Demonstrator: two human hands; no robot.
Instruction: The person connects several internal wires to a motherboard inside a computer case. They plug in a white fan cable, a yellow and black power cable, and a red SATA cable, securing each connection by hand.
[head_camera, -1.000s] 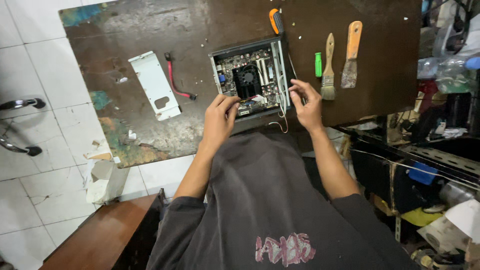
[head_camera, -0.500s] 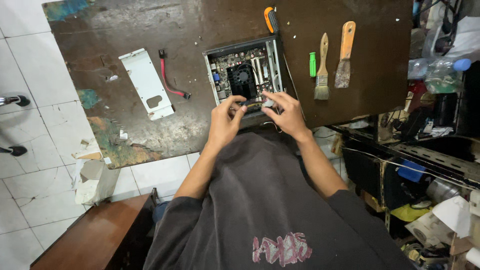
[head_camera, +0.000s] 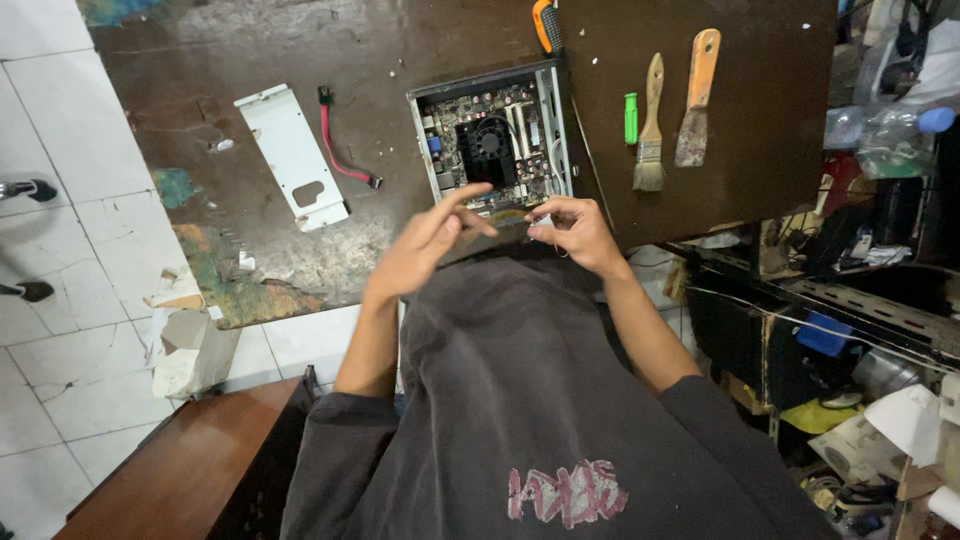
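Both hands at the near edge of the open grey metal computer case (head_camera: 492, 142).
Left hand (head_camera: 425, 248) open, fingers spread; right hand (head_camera: 572, 228) pinches a small flat part.

White carton (head_camera: 190, 350) on floor, left of bench (head_camera: 250, 280)

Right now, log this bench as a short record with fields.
Surface: worn dark table.
Main item: open computer case, fan and board exposed.
Left hand: fingers spread, just in front of the case.
Right hand: pinching a small part at the case's near edge; too small to identify.
Left of case: white metal plate, red cable.
Right of case: green marker, two brushes.
Behind case: orange-handled tool.
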